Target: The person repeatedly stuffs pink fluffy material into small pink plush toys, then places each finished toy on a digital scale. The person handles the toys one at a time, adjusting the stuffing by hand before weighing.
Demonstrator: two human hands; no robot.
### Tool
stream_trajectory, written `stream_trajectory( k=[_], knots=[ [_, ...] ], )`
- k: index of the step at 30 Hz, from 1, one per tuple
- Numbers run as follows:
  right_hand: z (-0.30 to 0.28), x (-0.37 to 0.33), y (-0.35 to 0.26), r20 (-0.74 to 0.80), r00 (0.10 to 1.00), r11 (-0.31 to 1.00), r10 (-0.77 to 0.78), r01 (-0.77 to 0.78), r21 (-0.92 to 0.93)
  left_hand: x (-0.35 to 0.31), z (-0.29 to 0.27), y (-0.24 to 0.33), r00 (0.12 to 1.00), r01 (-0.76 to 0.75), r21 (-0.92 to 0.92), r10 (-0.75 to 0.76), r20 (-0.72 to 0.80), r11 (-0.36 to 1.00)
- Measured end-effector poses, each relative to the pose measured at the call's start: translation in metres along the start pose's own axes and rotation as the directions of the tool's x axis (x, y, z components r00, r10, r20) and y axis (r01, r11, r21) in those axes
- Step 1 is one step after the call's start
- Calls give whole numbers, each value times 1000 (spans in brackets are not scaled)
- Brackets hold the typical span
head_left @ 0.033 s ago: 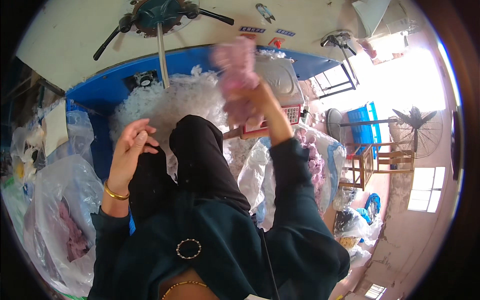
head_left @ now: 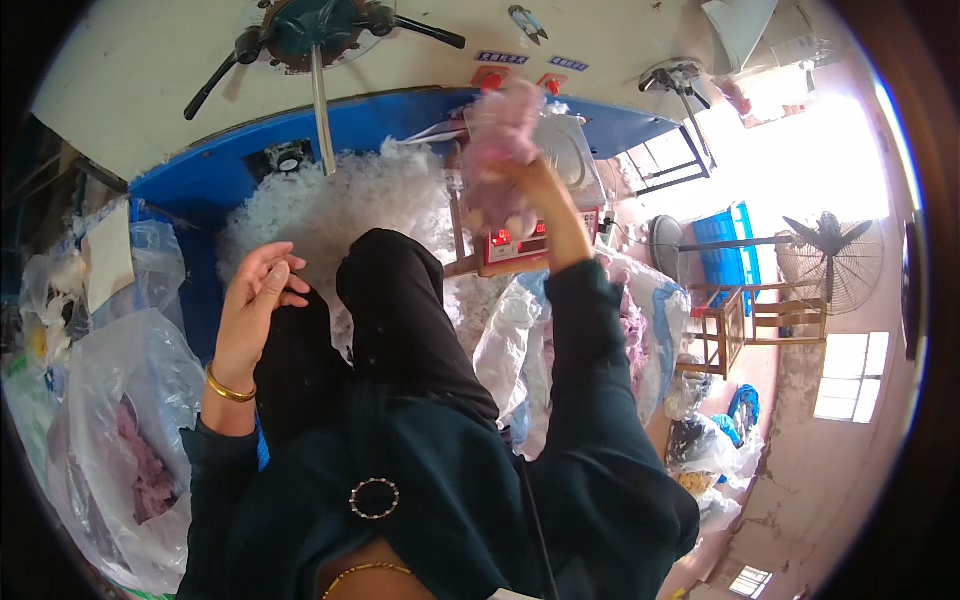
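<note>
The right hand grasps a pink plush piece, which juts past it on both sides, hiding the left part of the scale. Left of the scale, the left hand hangs empty, loosely curled.

We find open air above the white fluff between our left hand and right hand; a metal rod juts over the fluff's far edge, our knee bounds the near side, the scale blocks the right and a plastic bag crowds the left forearm.
</note>
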State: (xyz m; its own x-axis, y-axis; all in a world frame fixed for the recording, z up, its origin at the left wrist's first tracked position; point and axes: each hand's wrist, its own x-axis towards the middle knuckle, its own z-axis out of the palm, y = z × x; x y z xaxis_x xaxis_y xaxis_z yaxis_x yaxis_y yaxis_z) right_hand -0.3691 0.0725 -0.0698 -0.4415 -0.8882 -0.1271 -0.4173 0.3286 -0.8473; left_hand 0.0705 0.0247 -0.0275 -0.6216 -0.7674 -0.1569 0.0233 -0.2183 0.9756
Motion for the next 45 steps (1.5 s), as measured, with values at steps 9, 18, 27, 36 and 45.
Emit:
stream_trajectory(
  k=[9,18,27,36,45],
  knots=[
    [-100,25,62,-277,912,876,302,-380,-296,-22,-14,-32,992,126,16,-126,-4,992],
    [-135,-13,63,-506,692,856,515,-450,256,-48,-28,-50,946,229,-16,-226,-233,973],
    [22,27,32,148,988,998,39,-32,-55,-35,24,-49,978,209,-47,-209,11,977],
    [123,-109,-154,274,636,541,-721,764,-351,15,47,-11,824,-534,389,566,38,751],
    [151,-76,-148,35,673,656,-739,731,-187,60,55,16,759,-543,493,648,-57,680]
  ],
)
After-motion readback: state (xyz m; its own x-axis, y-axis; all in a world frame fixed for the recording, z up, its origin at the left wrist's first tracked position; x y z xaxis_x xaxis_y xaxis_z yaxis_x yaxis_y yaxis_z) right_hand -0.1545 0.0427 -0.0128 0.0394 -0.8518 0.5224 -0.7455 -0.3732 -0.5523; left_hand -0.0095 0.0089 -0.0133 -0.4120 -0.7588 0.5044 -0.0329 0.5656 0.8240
